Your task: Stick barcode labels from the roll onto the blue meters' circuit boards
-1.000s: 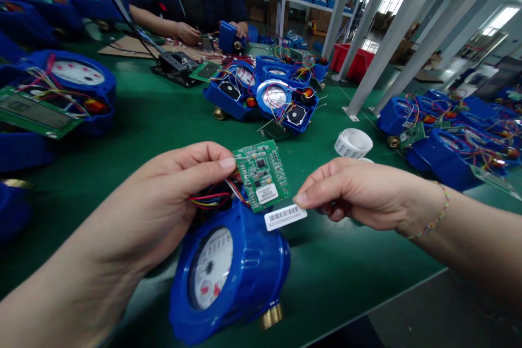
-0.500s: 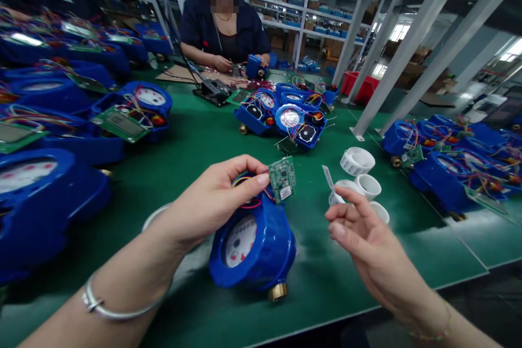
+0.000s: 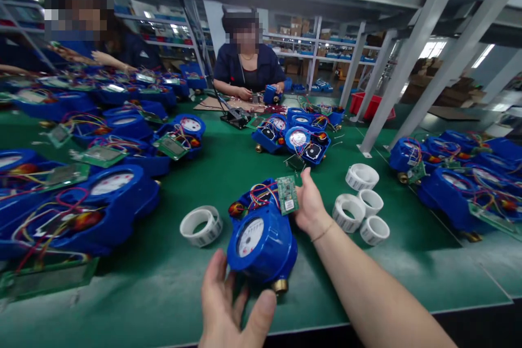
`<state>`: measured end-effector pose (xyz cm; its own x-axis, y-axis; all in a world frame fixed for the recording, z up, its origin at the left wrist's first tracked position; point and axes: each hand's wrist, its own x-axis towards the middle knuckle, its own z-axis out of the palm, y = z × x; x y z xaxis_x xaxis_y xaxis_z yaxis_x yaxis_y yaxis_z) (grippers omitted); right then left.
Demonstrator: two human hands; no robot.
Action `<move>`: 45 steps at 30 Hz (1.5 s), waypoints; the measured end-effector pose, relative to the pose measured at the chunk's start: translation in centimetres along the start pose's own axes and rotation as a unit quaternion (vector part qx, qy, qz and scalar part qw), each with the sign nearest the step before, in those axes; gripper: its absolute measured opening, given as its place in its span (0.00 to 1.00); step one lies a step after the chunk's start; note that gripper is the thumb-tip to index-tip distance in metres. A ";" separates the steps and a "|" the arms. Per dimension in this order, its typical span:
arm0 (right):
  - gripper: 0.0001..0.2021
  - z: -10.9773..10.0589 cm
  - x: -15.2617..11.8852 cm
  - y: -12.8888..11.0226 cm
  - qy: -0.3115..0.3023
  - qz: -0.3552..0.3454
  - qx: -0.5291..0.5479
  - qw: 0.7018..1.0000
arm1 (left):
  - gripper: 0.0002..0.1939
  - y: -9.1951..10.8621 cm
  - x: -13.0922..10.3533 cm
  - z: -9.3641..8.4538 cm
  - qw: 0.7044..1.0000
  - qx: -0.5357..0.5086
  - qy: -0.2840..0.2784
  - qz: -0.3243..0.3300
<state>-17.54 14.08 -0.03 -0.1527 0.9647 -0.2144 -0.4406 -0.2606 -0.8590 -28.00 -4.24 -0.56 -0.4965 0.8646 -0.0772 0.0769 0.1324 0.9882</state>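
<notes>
A blue water meter (image 3: 265,244) with a round white dial and a brass fitting stands in front of me on the green bench. Coloured wires run from its open compartment to a green circuit board (image 3: 287,194), which hangs at its upper right side and bears a small white label. At the near end of the meter is my left hand (image 3: 234,310), thumb and fingers spread around its lower left side. My right hand (image 3: 310,201) is on the far right side, right behind the board, thumb stretched up; its other fingers are mostly hidden.
Several white label rolls (image 3: 349,212) stand right of the meter, and one label roll (image 3: 201,225) stands left. Wired blue meters (image 3: 118,185) crowd the left, with further meters (image 3: 460,190) at right. Metal posts (image 3: 377,92) rise at the right. A co-worker (image 3: 248,70) sits opposite.
My left hand has let go of the circuit board and moved down to the meter's near end. My right hand has moved left to the board, and its label strip no longer shows. The view has shifted.
</notes>
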 end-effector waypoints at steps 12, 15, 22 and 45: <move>0.40 -3.9 -9.0 -0.1 0.071 -0.076 0.138 0.985 | 0.28 1.5 9.0 0.7 0.993 -0.052 -0.102 0.036; 0.38 -4.4 -12.2 2.0 0.093 -0.103 0.174 0.975 | 0.28 2.0 12.7 1.0 0.973 -0.064 -0.191 0.111; 0.39 -4.6 -15.0 8.4 0.088 -0.249 0.066 0.962 | 0.16 4.9 16.2 1.8 0.958 0.027 -0.238 0.159; 0.53 -5.9 -11.9 7.7 0.139 -0.411 -0.241 0.868 | 0.47 5.7 7.8 -3.2 0.893 0.203 -0.282 0.286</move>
<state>-13.87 0.79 -6.81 0.2869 0.8066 0.5169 0.1329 0.5008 -0.8553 -34.23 1.69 4.94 0.2308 0.9382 0.2580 0.5417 -0.3441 0.7669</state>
